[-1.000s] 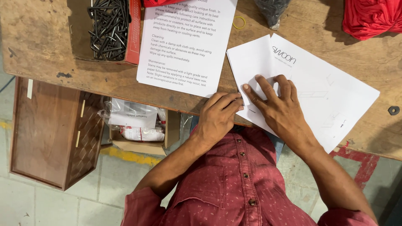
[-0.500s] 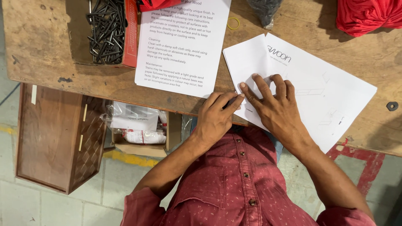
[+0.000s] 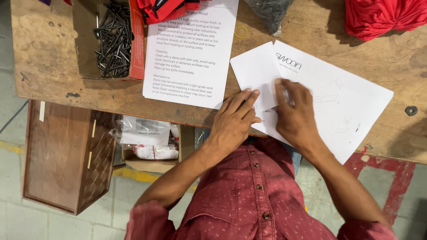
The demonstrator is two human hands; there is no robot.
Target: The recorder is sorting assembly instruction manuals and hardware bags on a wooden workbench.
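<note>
I count two hands (image 3: 231,122), three paper sheets (image 3: 347,98), one box of black screws (image 3: 111,38), two red cloths (image 3: 382,15), one rubber band (image 3: 240,32).

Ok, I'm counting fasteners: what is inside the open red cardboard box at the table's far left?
The red cardboard box holds a loose heap of long dark screws. Whatever lies beneath the heap, and the box's far end past the picture edge, cannot be seen.

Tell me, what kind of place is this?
Probably a furniture workshop or packing area. A worn wooden workbench holds a box of black screws and printed wood-care sheets, and a wooden cabinet stands on the floor beside it.
</note>
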